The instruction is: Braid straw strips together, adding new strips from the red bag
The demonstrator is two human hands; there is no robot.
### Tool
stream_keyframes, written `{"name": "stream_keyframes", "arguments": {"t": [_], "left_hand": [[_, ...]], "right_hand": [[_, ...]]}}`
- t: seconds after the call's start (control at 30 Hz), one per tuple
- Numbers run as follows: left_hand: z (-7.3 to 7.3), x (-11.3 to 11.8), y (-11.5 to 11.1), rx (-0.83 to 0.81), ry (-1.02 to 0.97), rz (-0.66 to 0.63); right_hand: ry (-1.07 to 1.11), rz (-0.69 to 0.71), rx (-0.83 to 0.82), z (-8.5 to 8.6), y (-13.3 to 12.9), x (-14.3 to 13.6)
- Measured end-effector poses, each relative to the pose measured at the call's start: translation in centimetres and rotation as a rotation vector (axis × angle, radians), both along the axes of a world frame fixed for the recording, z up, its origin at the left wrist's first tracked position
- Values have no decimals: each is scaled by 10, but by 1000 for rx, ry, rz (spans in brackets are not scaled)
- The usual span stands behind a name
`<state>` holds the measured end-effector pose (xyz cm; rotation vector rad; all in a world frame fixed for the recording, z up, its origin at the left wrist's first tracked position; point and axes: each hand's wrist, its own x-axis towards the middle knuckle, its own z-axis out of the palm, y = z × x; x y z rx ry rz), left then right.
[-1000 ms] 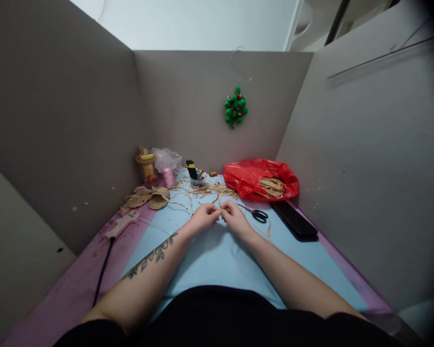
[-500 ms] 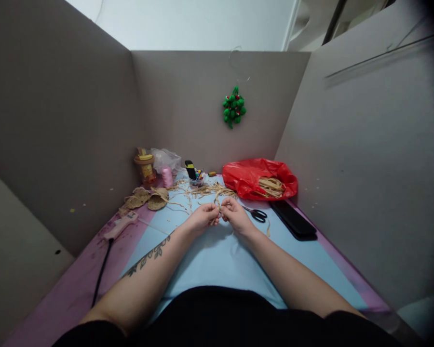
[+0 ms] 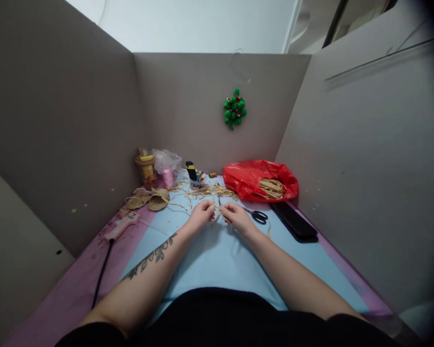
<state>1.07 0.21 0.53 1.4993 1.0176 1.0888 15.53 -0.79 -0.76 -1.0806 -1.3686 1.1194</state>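
Observation:
Over the middle of the blue mat, my left hand (image 3: pixel 203 213) is closed in a pinch on thin tan straw strands (image 3: pixel 217 208). My right hand (image 3: pixel 234 215) pinches the same strands from the other side, a small gap between the two hands. Some strand ends rise above the fingers and others hang below them; the fingertips hide how they cross. Black-handled scissors (image 3: pixel 258 217) lie just right of my right hand. Behind both hands, loose straw pieces (image 3: pixel 206 191) are scattered across the mat.
A red plastic bag (image 3: pixel 242 176) of straw stands at back right, beside a black case (image 3: pixel 294 222). At left are a pink glue gun (image 3: pixel 123 226), woven straw pieces (image 3: pixel 158 199), a pink thread spool (image 3: pixel 168 178) and a pen cup (image 3: pixel 197 181). Grey panels (image 3: pixel 188 111) enclose three sides.
My hands have drawn slightly apart, the left one shifting left. More of the straw strands shows between and above the fingers.

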Motion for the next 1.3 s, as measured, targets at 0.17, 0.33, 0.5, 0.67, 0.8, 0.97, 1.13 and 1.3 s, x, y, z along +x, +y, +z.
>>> {"name": "stream_keyframes", "arguments": {"t": [0.17, 0.33, 0.5, 0.67, 0.8, 0.97, 1.13, 1.3], "left_hand": [[-3, -1, 4, 40, 32, 37], [-2, -1, 2, 94, 175, 134], [0, 1, -4, -34, 35, 65], [-1, 2, -3, -240, -175, 0], [-3, 1, -2, -205, -175, 30], [0, -1, 0, -43, -128, 93], [1, -1, -1, -54, -76, 67], [-4, 2, -3, 32, -3, 31]], "right_hand": [[-104, -68, 40, -1, 4, 5], [-301, -235, 316, 4, -7, 4], [-731, -97, 656, 5, -25, -9], [-1029, -97, 742, -4, -23, -19], [-1075, -116, 768, -7, -21, -22], [-757, -177, 646, -3, -24, -19], [-263, -193, 311, -5, -13, -14], [5, -25, 91, -13, -3, -15]]}}
